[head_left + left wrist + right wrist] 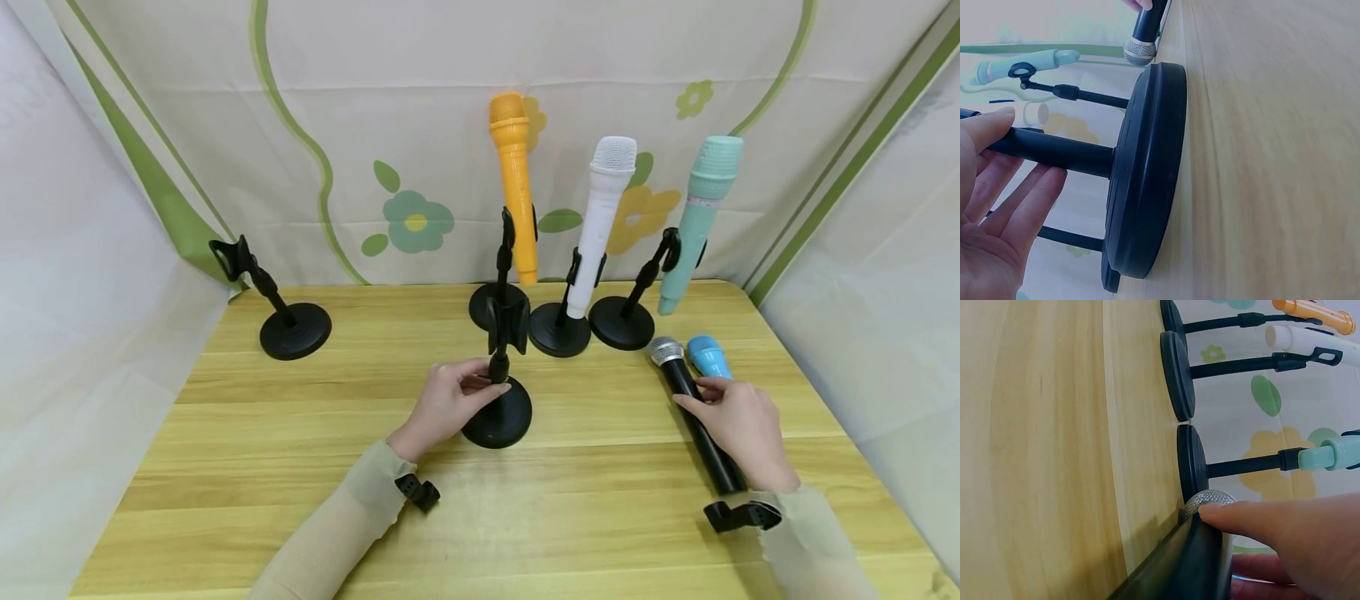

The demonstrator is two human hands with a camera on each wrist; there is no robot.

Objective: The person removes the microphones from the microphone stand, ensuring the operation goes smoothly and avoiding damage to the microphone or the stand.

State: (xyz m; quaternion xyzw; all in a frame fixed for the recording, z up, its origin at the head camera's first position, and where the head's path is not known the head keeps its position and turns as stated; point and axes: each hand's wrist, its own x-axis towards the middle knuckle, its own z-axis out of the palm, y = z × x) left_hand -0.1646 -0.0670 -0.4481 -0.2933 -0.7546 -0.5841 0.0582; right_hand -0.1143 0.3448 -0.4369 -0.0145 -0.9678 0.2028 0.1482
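My left hand (447, 398) holds the upright of an empty black microphone stand (498, 421) between thumb and fingers, low on the post. The stand's round base (1147, 169) is close to the wood in the left wrist view; whether it touches cannot be told. At the right, my right hand (738, 421) grips a black microphone (705, 442) with a silver mesh head (1210, 499), thumb on one side and fingers on the other. A blue microphone (708, 357) lies just beyond that hand, its lower part hidden.
Along the back, orange (514, 183), white (602, 217) and mint-green (701, 217) microphones lean in black stands. Another black stand (294, 331) with a bare clip is at the back left. A flowered cloth (315, 108) hangs behind the wooden table (247, 467).
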